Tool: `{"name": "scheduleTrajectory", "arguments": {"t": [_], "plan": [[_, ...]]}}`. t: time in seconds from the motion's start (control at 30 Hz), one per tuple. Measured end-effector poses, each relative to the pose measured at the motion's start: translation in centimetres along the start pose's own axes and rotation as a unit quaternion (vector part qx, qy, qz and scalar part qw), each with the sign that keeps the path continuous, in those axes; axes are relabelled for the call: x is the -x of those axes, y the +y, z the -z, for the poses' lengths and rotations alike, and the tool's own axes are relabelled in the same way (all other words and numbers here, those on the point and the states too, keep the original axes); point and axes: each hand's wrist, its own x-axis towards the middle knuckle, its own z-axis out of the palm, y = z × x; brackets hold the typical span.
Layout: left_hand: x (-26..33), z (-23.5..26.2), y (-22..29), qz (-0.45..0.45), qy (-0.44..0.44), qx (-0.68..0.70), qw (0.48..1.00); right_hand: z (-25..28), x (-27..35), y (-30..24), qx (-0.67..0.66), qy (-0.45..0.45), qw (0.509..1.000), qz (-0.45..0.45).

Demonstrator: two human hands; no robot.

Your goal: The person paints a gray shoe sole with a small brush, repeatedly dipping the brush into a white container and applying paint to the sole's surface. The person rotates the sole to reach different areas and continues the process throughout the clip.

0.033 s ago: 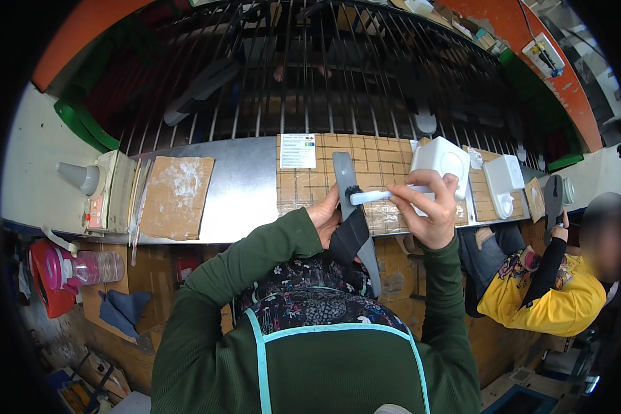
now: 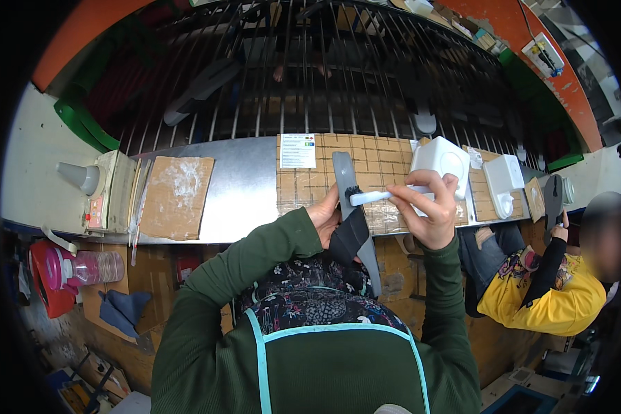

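Observation:
A grey slipper (image 2: 350,234) with a wide black strap stands lengthwise over the near edge of the bench, its far end over cardboard and its near end by my lap. My left hand (image 2: 324,217) grips it from the left side, fingers partly hidden behind the sole and strap. In my right hand (image 2: 431,210), a white-handled brush (image 2: 371,197) is pinched between thumb and fingers. Its dark bristles touch the bare sole, just beyond the strap. Right behind my right hand sits a white plastic container (image 2: 443,157) with a round recess.
Brown cardboard (image 2: 307,186) covers the bench's middle; a stained cardboard piece (image 2: 176,196) lies left. Beyond runs a rack of metal bars (image 2: 255,117) with several slippers. Another white container (image 2: 502,183) stands right, near a person in yellow (image 2: 538,297) holding a slipper. A pink-lidded bottle (image 2: 93,268) is lower left.

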Motion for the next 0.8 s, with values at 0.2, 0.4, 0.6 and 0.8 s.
{"name": "scheduleTrajectory", "arguments": {"t": [0.2, 0.4, 0.6, 0.8], "plan": [[-0.2, 0.9, -0.4, -0.004, -0.020, -0.005, 1.000, 0.9, 0.1, -0.2, -0.040, -0.059, 0.997, -0.020], [-1.5, 2.9, -0.2, -0.058, -0.068, -0.037, 0.995, -0.8, -1.2, 1.2, -0.191, -0.049, 0.977, -0.084], [-2.6, 2.7, 0.7, -0.203, -0.155, -0.046, 0.966, -2.8, -1.6, 1.0, -0.178, 0.051, 0.976, -0.112], [-2.6, 5.0, 2.0, -0.224, -0.267, -0.092, 0.933, -2.0, 0.7, 0.8, -0.084, 0.029, 0.994, -0.063]]}}
